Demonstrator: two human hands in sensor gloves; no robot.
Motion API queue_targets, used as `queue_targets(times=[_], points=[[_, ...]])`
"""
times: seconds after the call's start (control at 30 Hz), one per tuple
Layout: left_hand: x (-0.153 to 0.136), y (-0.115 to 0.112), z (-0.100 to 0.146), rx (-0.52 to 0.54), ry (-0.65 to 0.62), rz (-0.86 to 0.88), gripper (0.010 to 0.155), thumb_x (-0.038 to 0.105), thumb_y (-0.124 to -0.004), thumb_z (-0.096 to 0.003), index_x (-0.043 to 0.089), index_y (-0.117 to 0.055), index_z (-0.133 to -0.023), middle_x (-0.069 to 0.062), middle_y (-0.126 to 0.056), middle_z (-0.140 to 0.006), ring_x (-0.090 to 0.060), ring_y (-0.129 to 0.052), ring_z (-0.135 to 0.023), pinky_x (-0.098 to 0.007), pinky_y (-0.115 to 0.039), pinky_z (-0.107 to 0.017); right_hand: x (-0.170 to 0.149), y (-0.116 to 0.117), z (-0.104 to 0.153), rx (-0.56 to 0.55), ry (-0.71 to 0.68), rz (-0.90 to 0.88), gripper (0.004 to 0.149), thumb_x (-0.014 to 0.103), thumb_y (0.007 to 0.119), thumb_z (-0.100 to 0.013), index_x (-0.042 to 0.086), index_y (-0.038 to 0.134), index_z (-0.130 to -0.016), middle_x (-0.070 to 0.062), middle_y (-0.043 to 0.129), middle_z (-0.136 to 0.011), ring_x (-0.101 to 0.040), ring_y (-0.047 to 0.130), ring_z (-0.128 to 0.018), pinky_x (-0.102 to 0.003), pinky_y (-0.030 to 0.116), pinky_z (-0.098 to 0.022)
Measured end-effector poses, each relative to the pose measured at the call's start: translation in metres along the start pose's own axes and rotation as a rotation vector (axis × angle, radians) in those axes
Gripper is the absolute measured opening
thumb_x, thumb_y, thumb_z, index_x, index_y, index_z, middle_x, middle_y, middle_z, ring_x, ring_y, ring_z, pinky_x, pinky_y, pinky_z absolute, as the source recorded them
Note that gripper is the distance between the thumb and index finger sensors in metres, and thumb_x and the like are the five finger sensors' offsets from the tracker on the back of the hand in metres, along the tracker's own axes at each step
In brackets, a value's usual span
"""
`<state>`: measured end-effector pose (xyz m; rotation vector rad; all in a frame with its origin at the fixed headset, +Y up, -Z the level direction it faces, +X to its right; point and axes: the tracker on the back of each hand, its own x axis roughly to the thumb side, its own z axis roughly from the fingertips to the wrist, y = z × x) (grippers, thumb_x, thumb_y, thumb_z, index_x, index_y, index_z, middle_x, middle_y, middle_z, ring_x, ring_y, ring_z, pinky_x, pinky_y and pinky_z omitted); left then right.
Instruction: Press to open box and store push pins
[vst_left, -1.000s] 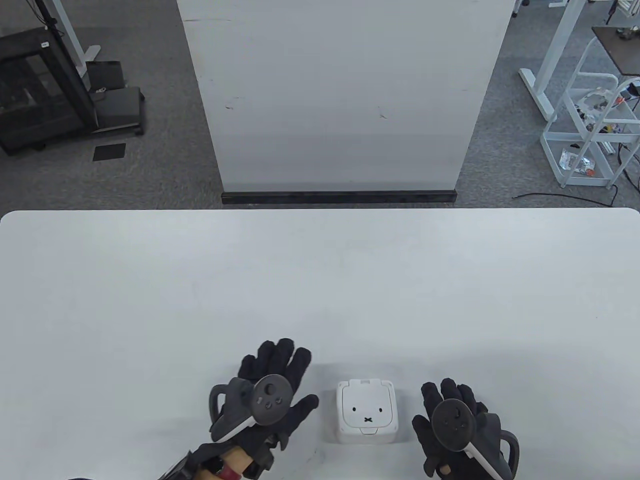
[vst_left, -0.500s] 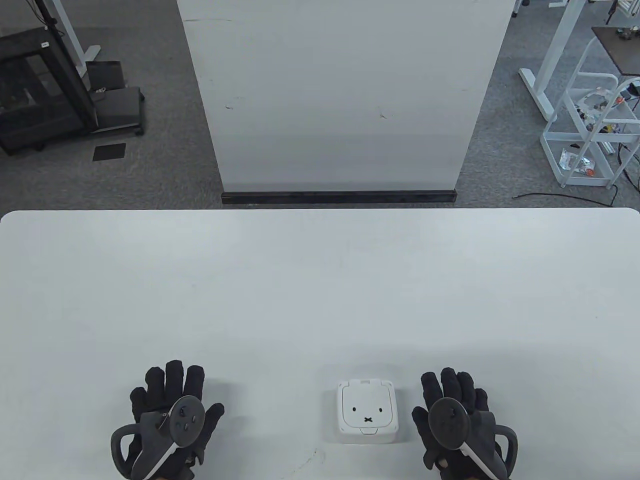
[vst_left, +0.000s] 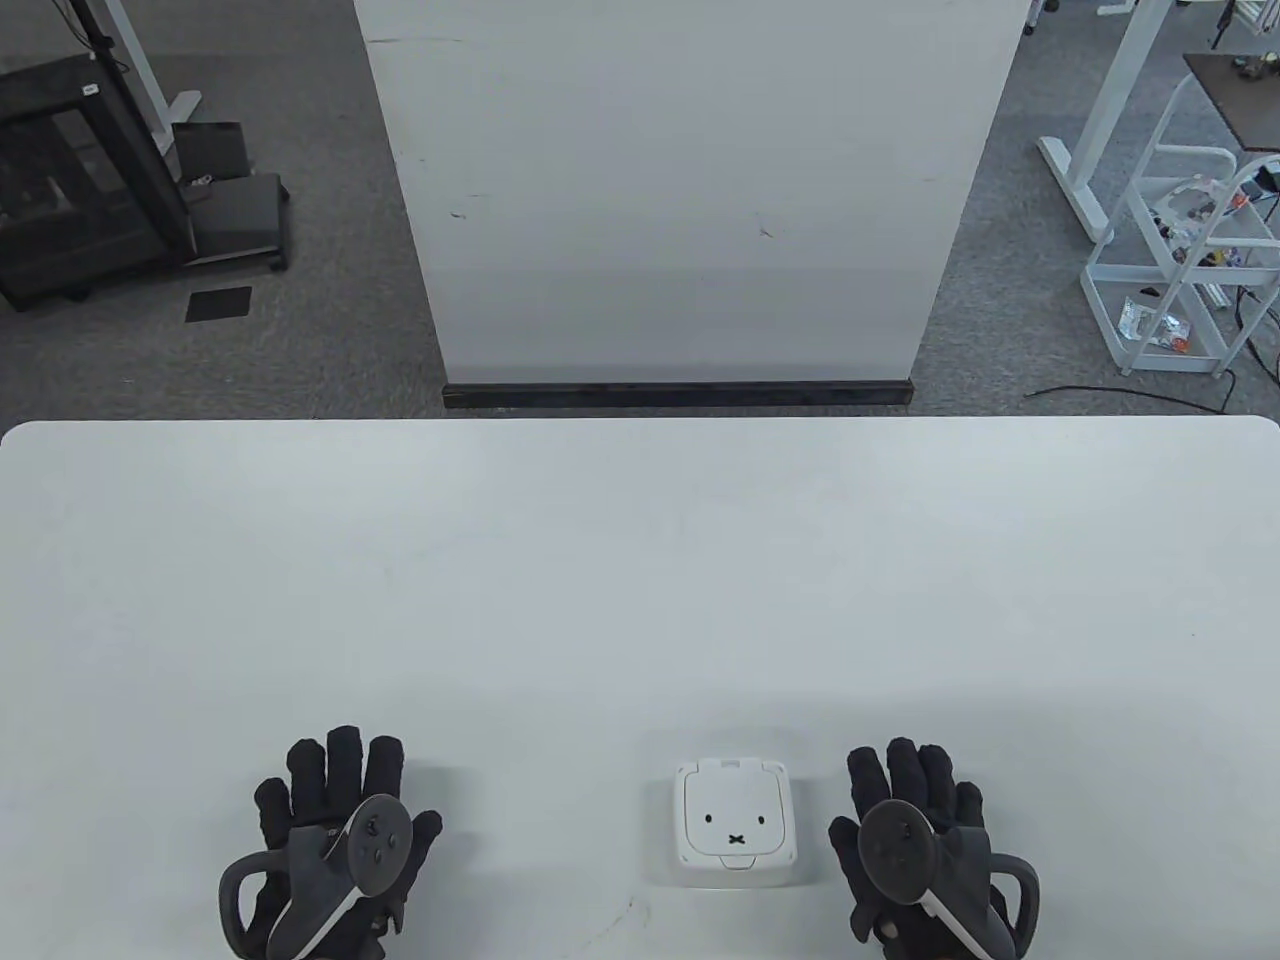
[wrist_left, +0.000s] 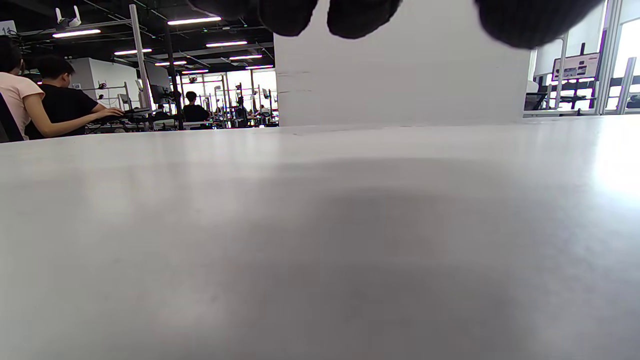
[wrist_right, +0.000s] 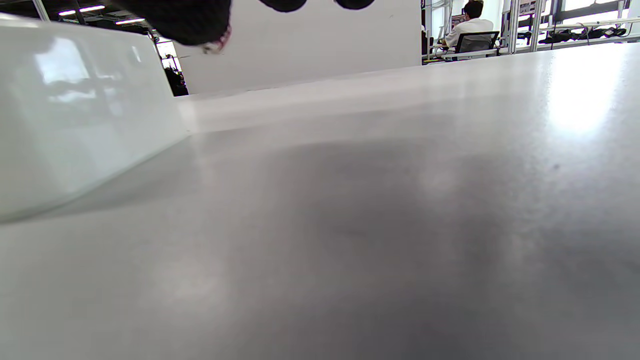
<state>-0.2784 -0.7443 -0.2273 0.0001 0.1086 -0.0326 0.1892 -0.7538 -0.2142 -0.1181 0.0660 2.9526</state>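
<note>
Near the front edge of the white counter (vst_left: 640, 560) sits the small white box (vst_left: 737, 824), lid down, a printed rabbit-like face on top. Both hands lie flat with fingers straight, grasping nothing. The right hand (vst_left: 915, 850) rests just beside the box, apart from it; the left hand (vst_left: 335, 840) lies well off to the other side. Trackers cover the backs of both hands, and the wrists are cut off by the bottom edge. No push pins can be made out in any view. From the right wrist, only a blurred white wall of the box (wrist_right: 75, 115) shows; from the left wrist, just dark fingertips (wrist_left: 360, 17) over the bare counter.
</note>
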Motion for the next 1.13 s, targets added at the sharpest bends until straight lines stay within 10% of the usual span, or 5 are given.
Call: queue_targets(times=[1.13], points=[[-0.0005, 0.0009, -0.0047, -0.038, -0.014, 0.049, 0.079, 0.067, -0.062, -0.0431, 0.034, -0.036, -0.11, -0.004, -0.027, -0.121, -0.042, -0.026, -0.111, -0.066, -0.027, -0.078, -0.0016, -0.0005, 0.0047, 0.017, 0.003, -0.003, 0.07, 0.055, 0.069, -0.048, 0.033, 0.036, -0.106, -0.004, 0.033, -0.117, -0.04, 0.033, -0.109, -0.063, 0.041, -0.077]])
